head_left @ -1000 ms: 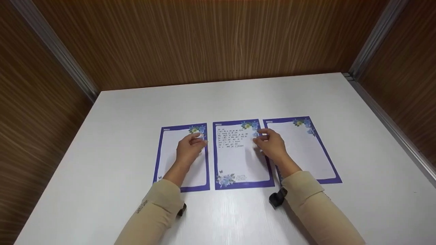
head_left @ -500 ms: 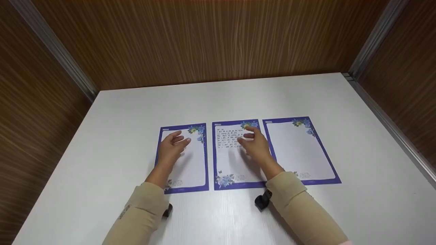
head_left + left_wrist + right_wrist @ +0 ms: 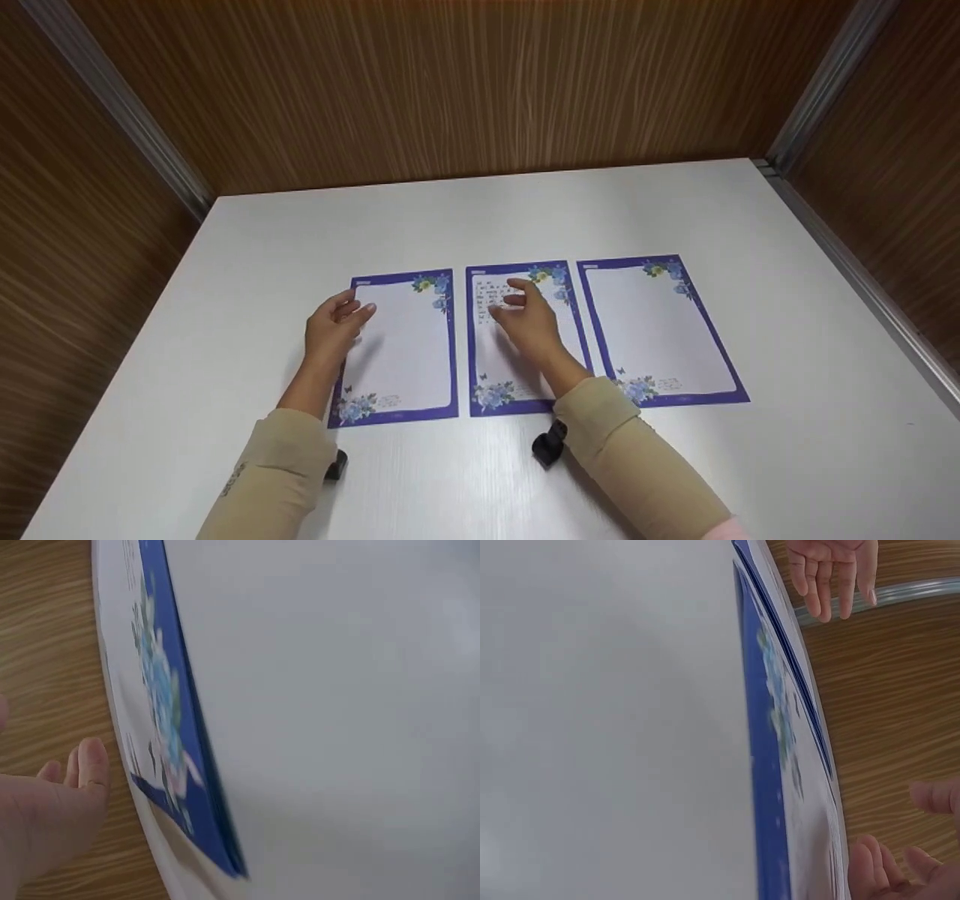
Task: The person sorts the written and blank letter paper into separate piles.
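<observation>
Three sheets of purple-bordered letter paper with blue flower corners lie in a row on the white table. My left hand (image 3: pixel 328 330) hovers by the left edge of the left sheet (image 3: pixel 409 337), fingers loosely bent, holding nothing. Above the middle sheet (image 3: pixel 487 360), which bears several lines of handwriting at its top, hangs my right hand (image 3: pixel 531 322), also holding nothing; it covers part of the writing. The right sheet (image 3: pixel 660 330) has a blank writing area. In the left wrist view, the fingers (image 3: pixel 91 761) are apart from the paper.
The white table (image 3: pixel 480 217) extends around the sheets. Brown wood-grain panels (image 3: pixel 480 90) stand behind it and at both sides, with metal strips (image 3: pixel 112 97) at the corners. A black device (image 3: pixel 549 446) sits at the right wrist, partly under the sleeve (image 3: pixel 600 412).
Both hands have moved left: the left from the left sheet's right edge to its left edge, the right from the middle sheet's right edge across its writing. The sheets stay in place.
</observation>
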A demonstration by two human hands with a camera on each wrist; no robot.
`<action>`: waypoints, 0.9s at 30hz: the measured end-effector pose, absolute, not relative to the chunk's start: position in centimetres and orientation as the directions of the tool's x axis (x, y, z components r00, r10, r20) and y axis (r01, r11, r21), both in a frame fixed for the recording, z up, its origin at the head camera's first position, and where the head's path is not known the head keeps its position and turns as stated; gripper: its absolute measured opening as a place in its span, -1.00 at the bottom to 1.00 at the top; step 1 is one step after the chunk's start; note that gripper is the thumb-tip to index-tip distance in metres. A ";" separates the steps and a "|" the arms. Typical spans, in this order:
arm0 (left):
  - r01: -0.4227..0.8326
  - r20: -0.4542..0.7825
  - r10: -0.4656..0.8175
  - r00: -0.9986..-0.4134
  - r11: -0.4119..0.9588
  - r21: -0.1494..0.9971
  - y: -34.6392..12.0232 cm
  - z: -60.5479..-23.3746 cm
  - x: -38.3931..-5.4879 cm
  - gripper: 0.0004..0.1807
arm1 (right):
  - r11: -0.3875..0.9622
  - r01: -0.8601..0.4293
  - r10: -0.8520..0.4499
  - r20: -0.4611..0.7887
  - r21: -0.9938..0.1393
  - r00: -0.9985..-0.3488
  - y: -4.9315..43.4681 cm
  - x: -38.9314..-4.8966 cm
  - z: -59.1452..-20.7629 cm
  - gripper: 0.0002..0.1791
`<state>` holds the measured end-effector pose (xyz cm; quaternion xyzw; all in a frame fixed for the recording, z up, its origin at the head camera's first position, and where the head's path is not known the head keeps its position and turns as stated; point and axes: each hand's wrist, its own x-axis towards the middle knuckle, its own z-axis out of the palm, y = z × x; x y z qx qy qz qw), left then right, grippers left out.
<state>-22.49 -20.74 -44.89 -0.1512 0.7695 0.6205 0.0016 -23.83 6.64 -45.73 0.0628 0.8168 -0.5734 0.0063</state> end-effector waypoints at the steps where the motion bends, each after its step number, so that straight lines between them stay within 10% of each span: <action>1: -0.233 -0.186 -0.236 -0.954 0.190 0.954 -21.0 -44.9 -22.4 -0.30 | 0.335 0.106 0.091 -0.080 -0.936 -0.993 6.4 -23.8 -45.7 -0.38; 27: -0.375 -0.324 -0.246 -0.913 0.198 0.906 -24.6 -44.6 -21.1 -0.29 | 0.389 0.111 -0.066 -0.148 -0.915 -0.987 1.5 -22.6 -46.2 -0.33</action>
